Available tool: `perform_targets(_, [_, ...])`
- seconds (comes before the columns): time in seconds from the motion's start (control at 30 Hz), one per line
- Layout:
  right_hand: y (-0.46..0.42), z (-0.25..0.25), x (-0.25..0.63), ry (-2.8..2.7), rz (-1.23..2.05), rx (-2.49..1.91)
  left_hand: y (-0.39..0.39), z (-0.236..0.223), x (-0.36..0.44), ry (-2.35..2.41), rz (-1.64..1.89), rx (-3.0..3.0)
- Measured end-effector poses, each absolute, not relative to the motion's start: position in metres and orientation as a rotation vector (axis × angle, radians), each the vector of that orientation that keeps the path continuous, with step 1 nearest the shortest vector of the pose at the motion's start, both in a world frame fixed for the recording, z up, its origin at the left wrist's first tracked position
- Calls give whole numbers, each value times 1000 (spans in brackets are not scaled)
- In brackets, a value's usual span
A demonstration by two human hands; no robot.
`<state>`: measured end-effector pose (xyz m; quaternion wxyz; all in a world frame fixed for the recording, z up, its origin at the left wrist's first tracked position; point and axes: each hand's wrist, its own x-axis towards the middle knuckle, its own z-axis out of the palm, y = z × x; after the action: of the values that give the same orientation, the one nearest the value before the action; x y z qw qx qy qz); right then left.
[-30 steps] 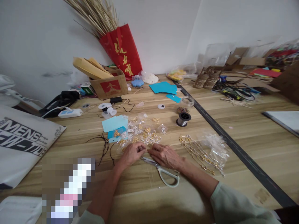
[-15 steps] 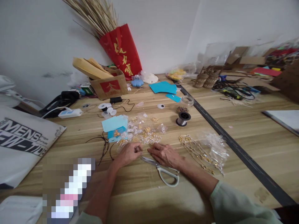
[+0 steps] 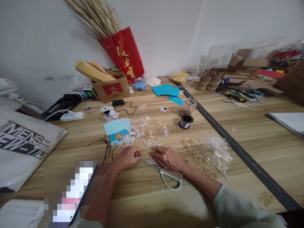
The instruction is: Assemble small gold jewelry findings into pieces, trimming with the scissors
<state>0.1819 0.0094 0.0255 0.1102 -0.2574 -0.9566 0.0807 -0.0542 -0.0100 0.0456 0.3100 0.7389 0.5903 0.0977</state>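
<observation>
My left hand [image 3: 128, 157] rests on the wooden table [image 3: 152, 196] with its fingers curled into a pinch; what it holds is too small to name. My right hand [image 3: 167, 157] lies just to the right of it, palm down, fingers pointing at a heap of small gold and silver findings in clear bags [image 3: 144, 136]. White-handled scissors [image 3: 167, 173] lie partly under my right hand and wrist. Gold chains [image 3: 201, 156] are spread out to the right of that hand.
A wire spool [image 3: 186, 121], a small glass jar [image 3: 190, 103], blue paper [image 3: 116, 126], black cord [image 3: 105, 148], a cardboard box [image 3: 110, 87] and a red bag with reeds [image 3: 123, 53] stand further back. A white printed bag [image 3: 22, 145] lies left; a dark seam [image 3: 237, 148] crosses the table.
My left hand has drawn back a little to the left, away from my right hand, and its fingers have curled tighter. My right hand has stayed put.
</observation>
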Motion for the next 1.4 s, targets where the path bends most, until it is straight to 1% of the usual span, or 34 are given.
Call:
perform_targets(0.1, [9,25,182,-2819,213,-758,-9,45,-53,1567,322,1955])
perform_targets(0.33, [9,24,180,-2797,211,-754,-9,36,-34,1503,617,2032])
perform_targets(0.63, [13,18,182,-2731,301,-841,-9,25,-24,1474,568,2241])
perform_targets(0.9, [13,22,184,-2742,321,-867,-8,25,-25,1493,529,2210])
perform_targets(1.1, [14,20,184,-2724,332,-870,-8,23,-26,1442,601,2213])
perform_targets(1.4, [14,19,184,-2727,316,-844,-7,23,-29,1508,614,2183])
